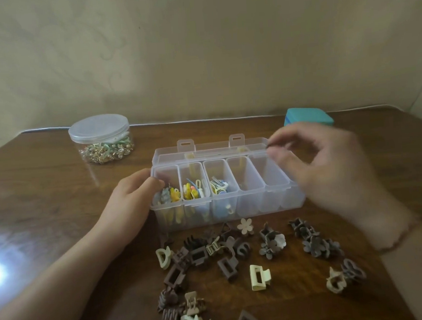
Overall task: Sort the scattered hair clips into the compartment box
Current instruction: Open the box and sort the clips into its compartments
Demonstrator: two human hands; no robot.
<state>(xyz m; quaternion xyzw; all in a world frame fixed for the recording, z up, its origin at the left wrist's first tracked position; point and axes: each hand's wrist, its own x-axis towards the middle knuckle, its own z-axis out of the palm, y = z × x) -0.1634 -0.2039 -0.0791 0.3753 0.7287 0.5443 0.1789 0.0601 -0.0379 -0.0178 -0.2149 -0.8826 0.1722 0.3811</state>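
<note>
1. Nearest to you, the brown and cream hair clips (227, 266) lie scattered on the wooden table (45, 196), between your forearms and in front of the box. Some lie at the very bottom edge of the view. If you pull an arm back carelessly, I think your sleeve or wrist can sweep them off the table.

2. Your left hand (130, 203) holds the left end of the clear compartment box (233, 203), fingers curled around its corner. If this hold loosens while the other hand works, the light box can slide or tip.

3. The three left compartments already hold small colored clips (194, 189); the right ones look empty. A tipped box would mix the sorted clips again.

4. Your right hand (330, 166) is above the right end, thumb and forefinger pressed together at the edge of the open lid (211, 148). It is blurred, so I cannot tell if it pinches the lid or something small. If the lid drops, it covers the compartments.

5. Far behind stand a round jar (101, 140) and a teal case (308, 118), well apart from your work; I judge little risk there.
</note>
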